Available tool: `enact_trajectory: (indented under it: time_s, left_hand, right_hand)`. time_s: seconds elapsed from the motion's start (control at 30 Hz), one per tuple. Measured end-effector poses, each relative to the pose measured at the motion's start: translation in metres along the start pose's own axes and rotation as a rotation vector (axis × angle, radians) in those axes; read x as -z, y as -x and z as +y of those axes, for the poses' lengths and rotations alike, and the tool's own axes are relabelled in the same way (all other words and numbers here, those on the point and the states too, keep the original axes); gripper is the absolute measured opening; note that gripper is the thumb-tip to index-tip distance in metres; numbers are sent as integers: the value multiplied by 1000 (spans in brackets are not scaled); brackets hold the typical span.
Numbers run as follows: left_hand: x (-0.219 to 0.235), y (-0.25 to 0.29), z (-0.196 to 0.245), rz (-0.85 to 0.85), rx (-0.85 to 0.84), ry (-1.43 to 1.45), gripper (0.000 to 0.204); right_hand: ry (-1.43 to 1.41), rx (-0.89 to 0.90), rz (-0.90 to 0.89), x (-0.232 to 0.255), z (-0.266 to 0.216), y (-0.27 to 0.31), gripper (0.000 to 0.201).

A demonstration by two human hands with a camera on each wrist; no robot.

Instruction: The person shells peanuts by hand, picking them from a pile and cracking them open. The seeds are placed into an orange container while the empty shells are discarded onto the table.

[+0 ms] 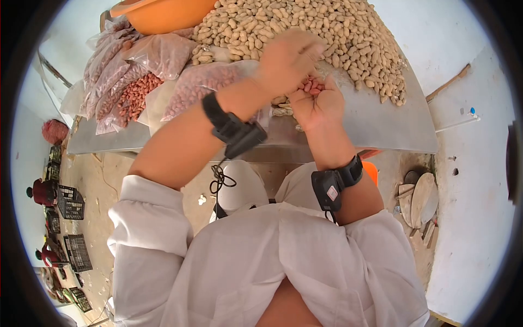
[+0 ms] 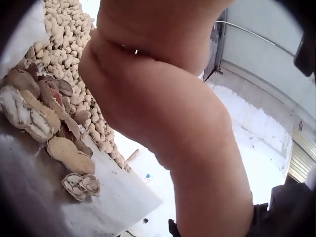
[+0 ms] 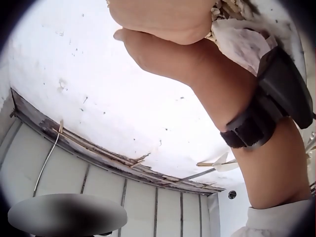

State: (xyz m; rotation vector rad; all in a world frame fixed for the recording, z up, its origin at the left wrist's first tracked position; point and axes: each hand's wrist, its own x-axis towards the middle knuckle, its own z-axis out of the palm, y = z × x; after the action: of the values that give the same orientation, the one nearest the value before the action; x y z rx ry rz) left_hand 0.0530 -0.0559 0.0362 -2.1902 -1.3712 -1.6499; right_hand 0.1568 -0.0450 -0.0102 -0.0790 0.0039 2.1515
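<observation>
My right hand (image 1: 320, 106) is turned palm up and cupped over the table's front part, holding several reddish peanut kernels (image 1: 311, 86) in its curled fingers. Just above and to the left, my left hand (image 1: 289, 61) overlaps the right fingertips in the head view. It is blurred, and I cannot tell whether it pinches anything. Opened peanut shells (image 2: 79, 187) lie on the metal table close below the hands in the left wrist view. Beyond both hands spreads a large heap of unshelled peanuts (image 1: 359, 52). The right wrist view shows the left hand (image 3: 163, 54) from the side, its contents hidden.
Left of the hands lie clear plastic bags (image 1: 204, 84) of red kernels, with loose-looking kernels (image 1: 139, 95) in an open bag. An orange basin (image 1: 163, 16) stands at the back left. The metal table (image 1: 392, 128) ends just in front of my knees. A white wall (image 1: 468, 163) rises at right.
</observation>
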Motion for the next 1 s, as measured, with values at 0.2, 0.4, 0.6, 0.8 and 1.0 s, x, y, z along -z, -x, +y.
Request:
enact_trajectory:
  time_s: [0.2, 0.4, 0.6, 0.8, 1.0]
  left_hand:
    - [71, -3, -12, -678, 138, -278, 23]
    - [59, 24, 6, -941, 141, -609, 26]
    - [51, 24, -16, -892, 156, -627, 27]
    - [65, 20, -32, -688, 183, -533, 23]
    - [83, 11, -26, -638, 332, -476, 17]
  right_hand:
    - [167, 118, 176, -3, -2, -1, 48]
    - [210, 125, 187, -3, -2, -3, 46]
    - [239, 116, 181, -5, -5, 1, 42]
    - [313, 59, 138, -4, 2, -2, 41]
    - [396, -27, 165, -12, 23, -6, 39]
